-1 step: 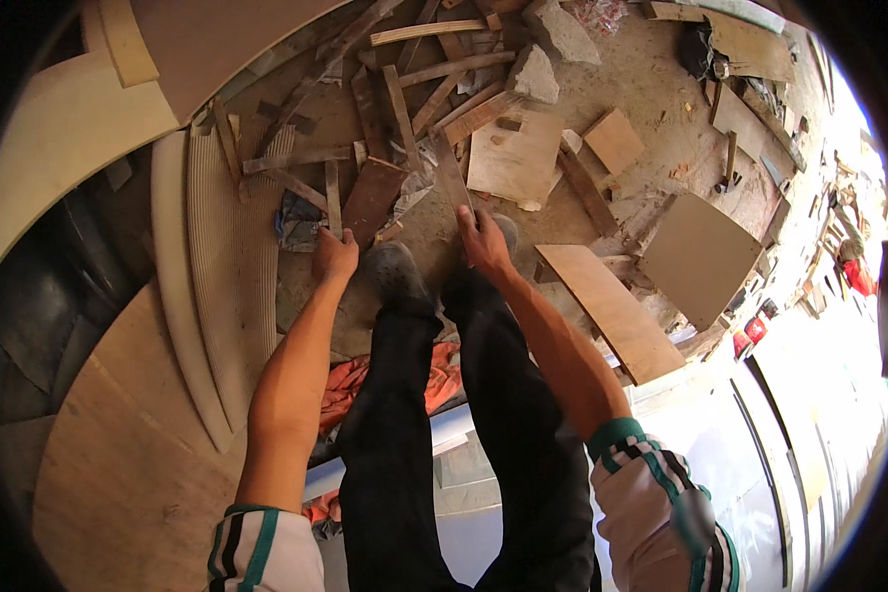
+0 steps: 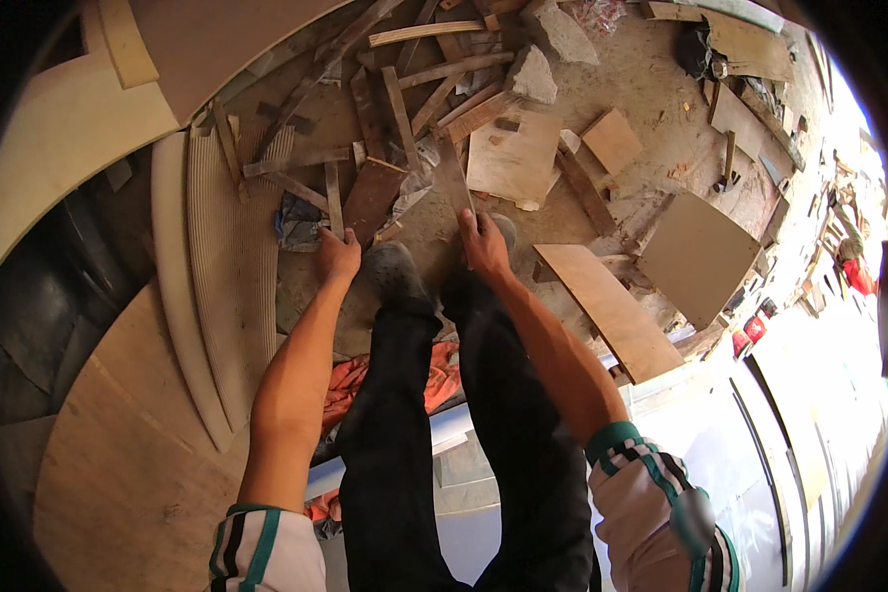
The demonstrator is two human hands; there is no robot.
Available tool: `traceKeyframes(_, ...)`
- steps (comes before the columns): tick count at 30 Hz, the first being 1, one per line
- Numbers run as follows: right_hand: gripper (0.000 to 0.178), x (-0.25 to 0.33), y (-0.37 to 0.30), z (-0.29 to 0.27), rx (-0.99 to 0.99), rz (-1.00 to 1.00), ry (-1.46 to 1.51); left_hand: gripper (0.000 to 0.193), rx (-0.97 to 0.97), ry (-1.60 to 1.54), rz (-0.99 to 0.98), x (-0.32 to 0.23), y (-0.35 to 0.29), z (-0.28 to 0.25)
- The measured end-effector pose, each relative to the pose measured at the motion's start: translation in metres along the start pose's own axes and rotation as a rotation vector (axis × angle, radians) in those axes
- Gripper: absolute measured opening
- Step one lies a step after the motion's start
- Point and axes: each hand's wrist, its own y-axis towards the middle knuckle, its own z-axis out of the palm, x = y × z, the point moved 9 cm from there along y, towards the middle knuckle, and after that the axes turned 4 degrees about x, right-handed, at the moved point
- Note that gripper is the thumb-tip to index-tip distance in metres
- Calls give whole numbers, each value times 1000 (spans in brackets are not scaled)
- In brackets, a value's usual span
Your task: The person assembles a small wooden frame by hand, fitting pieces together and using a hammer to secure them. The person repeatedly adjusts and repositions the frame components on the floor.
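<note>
My left hand (image 2: pixel 338 257) is closed around the near end of a narrow wooden strip (image 2: pixel 333 195), which points away from me. A dark reddish-brown board (image 2: pixel 374 200) lies just right of that hand. My right hand (image 2: pixel 484 245) grips the near end of a wider, flat wooden strip (image 2: pixel 453 176) that slants up to the left. The far end of this strip meets other scrap wood. Both hands are in front of my shoes, and their palms are hidden. A dark crumpled plastic piece (image 2: pixel 299 221) lies left of my left hand.
Scrap wood is piled ahead, with a pale square board (image 2: pixel 515 158) and a concrete chunk (image 2: pixel 533 75). A long plywood board (image 2: pixel 607 311) and a grey-brown panel (image 2: pixel 701 259) lie right. Ribbed panels (image 2: pixel 229 266) stand left. Orange cloth (image 2: pixel 344 385) lies below my legs.
</note>
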Motion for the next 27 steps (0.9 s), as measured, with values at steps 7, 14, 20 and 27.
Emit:
traceKeyframes(7, 41, 19, -50, -20, -172, -50, 114, 61, 39, -45, -63, 25, 15, 40)
traceKeyframes(14, 52, 53, -50, -25, -123, -84, 205, 60, -70, -115, -33, 17, 12, 23)
traceKeyframes(20, 61, 62, -27, -33, -284, -132, -5, 57, -317, -53, 258, -74, -20, -33)
traceKeyframes(27, 63, 59, -4, -3, -3, 45, 40, 66, -610, -290, 694, -206, 45, -85)
